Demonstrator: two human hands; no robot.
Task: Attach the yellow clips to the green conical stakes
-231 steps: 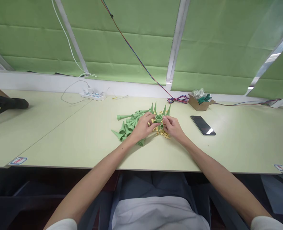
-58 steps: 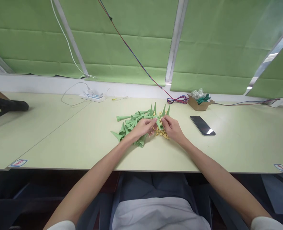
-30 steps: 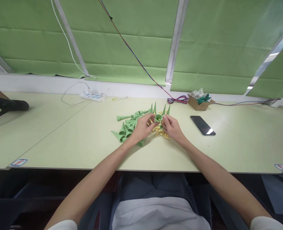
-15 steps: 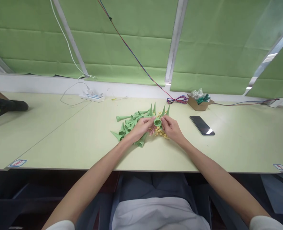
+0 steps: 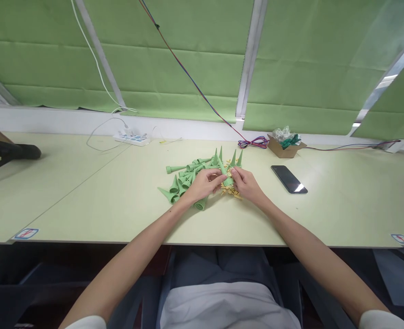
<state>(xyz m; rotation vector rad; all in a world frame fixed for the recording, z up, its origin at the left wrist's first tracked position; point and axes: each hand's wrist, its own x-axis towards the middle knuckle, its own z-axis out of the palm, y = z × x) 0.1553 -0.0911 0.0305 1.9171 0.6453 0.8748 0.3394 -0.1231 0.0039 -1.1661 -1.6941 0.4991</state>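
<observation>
A green plastic watering spike (image 5: 227, 179) is pinched in my left hand (image 5: 207, 183), its wide collar down toward me and its narrow end pointing away. Close against the spike's right side, the fingers of my right hand (image 5: 244, 180) are pressed together; what sits between them is too small to make out. Left of and under my left hand lies a heap of similar green spikes (image 5: 184, 183), some with open collars facing me. Small yellow plastic pieces (image 5: 234, 192) are scattered beneath and between my hands. Beyond them, several green spikes (image 5: 239, 158) stand point up.
A black phone (image 5: 288, 179) lies to the right. Behind it stands a small cardboard box (image 5: 284, 150) holding clear plastic and green material, beside a coiled red-blue cable (image 5: 254, 143). At the back left is a white power strip (image 5: 133, 138); a black stand (image 5: 13, 150) is far left.
The held spike has tipped from its open collar facing me to its side showing, with the collar now lower. My fingers have shifted slightly around it.
</observation>
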